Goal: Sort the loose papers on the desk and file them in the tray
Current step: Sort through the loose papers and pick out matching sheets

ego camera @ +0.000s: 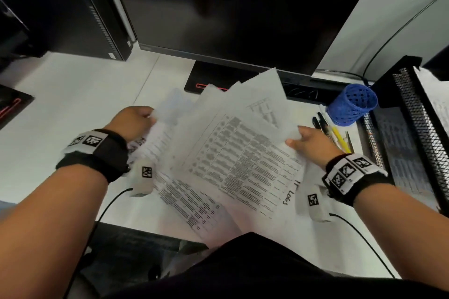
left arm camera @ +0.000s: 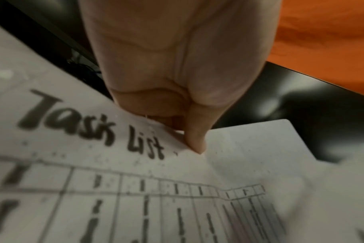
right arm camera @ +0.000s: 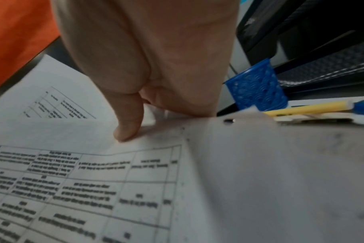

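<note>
Closest in, a fanned spread of papers [ego camera: 233, 153] hangs over the near edge of the desk [ego camera: 73, 94], both hands on it. The top sheet carries a printed table and a handwritten note at its near right corner, "IT Logs" as best I can read it, the writing being small. The left hand [ego camera: 132, 124] pinches the left edge, thumb [left arm camera: 194, 139] pressed down on top just beside the heading "Task List", the other fingers curled underneath. The right hand [ego camera: 313, 141] grips the right edge, thumb [right arm camera: 128, 125] on top of the table print, fingers tucked below. Further right, pens [ego camera: 337, 133] lie by a tipped blue cup [ego camera: 352, 104]. Beyond that sits the black mesh tray [ego camera: 418, 114], printed sheets already in it. At the back, a dark monitor [ego camera: 230, 7].
</note>
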The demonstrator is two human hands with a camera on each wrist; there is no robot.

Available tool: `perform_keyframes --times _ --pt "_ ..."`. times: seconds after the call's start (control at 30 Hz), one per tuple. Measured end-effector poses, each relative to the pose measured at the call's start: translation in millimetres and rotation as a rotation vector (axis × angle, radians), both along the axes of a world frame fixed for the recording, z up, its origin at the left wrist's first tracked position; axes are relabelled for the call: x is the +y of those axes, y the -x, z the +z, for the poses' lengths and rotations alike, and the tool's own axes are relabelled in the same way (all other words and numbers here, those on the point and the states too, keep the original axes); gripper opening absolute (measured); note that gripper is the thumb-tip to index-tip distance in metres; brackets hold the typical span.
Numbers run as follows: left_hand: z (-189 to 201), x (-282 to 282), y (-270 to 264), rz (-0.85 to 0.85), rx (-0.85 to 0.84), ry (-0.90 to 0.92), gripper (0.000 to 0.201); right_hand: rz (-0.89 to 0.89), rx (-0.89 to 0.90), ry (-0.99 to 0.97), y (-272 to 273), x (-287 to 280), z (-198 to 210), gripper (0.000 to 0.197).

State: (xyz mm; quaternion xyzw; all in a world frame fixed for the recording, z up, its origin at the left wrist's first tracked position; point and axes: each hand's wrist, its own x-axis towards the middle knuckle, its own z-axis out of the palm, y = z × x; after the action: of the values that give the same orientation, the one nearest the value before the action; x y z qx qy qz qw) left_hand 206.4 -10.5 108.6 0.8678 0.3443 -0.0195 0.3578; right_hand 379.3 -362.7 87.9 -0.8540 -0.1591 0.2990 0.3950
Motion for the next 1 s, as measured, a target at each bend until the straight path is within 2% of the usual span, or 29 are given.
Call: perform_keyframes --times 0.1,0.2,0.27,0.33,0.43,0.5,0.53,0.6,0.67,0.73,0.87,0.93,1.0 --pt "2.2 -24.8 -21.6 -0.098 -0.025 0.078 0.015 0.104 0.032 0.045 10.7 17.0 -4.1 0.024" --pt "2.0 -40.2 -34.2 -0.169 -0.060 0.197 0.016 0.145 0.008 0.101 19.4 24.3 -13.2 0.016" --pt "1.1 -42.9 -37.1 -0.234 -0.038 0.218 0.011 0.153 0.012 0.096 24.6 24.7 -16.7 0.023" --pt "-4.1 -41.9 -38.0 -0.196 -0.049 0.335 0.012 0.163 0.037 0.092 26.2 20.7 -20.0 0.038" --pt "-18.9 -37.3 -35.9 0.001 -0.097 0.458 0.022 0.154 -0.003 0.136 22.7 10.3 -24.5 0.035" --pt "-33.9 -33.1 -35.2 0.031 -0.053 0.379 0.025 0.026 -0.014 0.148 17.1 -1.3 -28.2 0.034" --pt "-40.7 -32.7 -33.7 -0.056 0.054 0.291 0.033 -0.050 -0.015 0.158 13.9 -8.7 -29.8 0.033" --pt "-57.8 -36.9 -30.1 -0.335 0.354 0.089 0.048 -0.158 -0.001 0.156 9.3 -23.8 -32.9 0.030" --pt "-73.1 -43.9 -25.9 -0.557 0.527 -0.141 0.055 -0.235 0.033 0.140 5.9 -37.5 -35.5 0.027" --pt "-80.6 -49.0 -22.3 -0.649 0.548 -0.271 0.058 -0.310 0.082 0.136 2.6 -48.9 -38.0 0.025" --pt "-76.3 -58.9 -14.2 -0.592 0.565 -0.359 0.054 -0.435 0.111 0.229 -7.7 -66.9 -50.8 0.030" --pt "-70.9 -68.9 -9.5 -0.585 0.548 -0.438 0.048 -0.420 0.100 0.339 -11.4 -69.7 -57.2 0.033" --pt "-67.3 -77.8 -6.1 -0.591 0.526 -0.384 0.039 -0.370 0.129 0.437 -9.1 -65.9 -59.8 0.038"
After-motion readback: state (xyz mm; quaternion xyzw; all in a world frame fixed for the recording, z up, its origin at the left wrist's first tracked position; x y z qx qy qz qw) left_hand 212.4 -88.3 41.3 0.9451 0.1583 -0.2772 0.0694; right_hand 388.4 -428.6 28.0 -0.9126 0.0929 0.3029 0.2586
